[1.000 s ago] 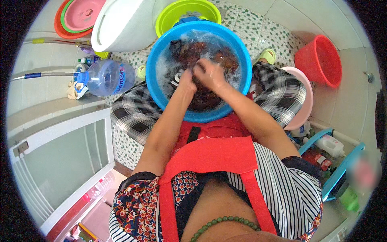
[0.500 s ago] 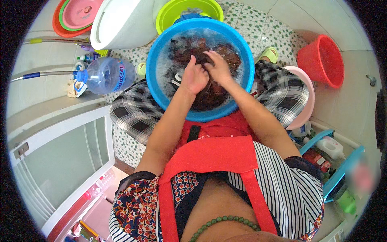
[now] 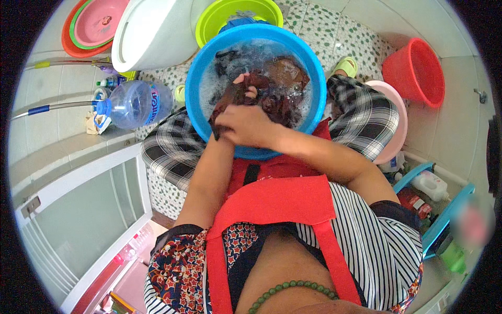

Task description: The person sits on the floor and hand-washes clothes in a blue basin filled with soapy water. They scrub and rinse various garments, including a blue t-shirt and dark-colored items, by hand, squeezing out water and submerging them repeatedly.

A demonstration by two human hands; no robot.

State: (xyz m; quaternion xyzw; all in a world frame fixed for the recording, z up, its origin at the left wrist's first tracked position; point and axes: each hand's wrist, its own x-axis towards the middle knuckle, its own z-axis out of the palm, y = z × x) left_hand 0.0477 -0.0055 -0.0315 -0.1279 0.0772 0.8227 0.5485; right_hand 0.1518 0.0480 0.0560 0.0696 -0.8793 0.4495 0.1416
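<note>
A blue basin (image 3: 320, 99) sits between my knees, holding foamy water and soaked dark brown cloth (image 3: 282, 73). A wet piece of this cloth lies over my left hand (image 3: 251, 92), reaching down to the wrist. Only some fingertips of that hand show, curled at the cloth; its palm is hidden. My right hand (image 3: 247, 124) crosses over the left wrist near the basin's near side. Its fingers are closed on the cloth's edge there.
Beyond the basin is a lime-green tub (image 3: 205, 31) with blue cloth. A large clear bottle (image 3: 137, 104) lies left; a red bucket (image 3: 413, 73) and pink basin (image 3: 400, 125) are right. A blue rack (image 3: 444, 217) holds bottles. A glass-paned door (image 3: 94, 209) stands lower left.
The brown cloth now covers my left hand, which was bare before. My right hand has moved left and nearer to me, from above the water to the left wrist.
</note>
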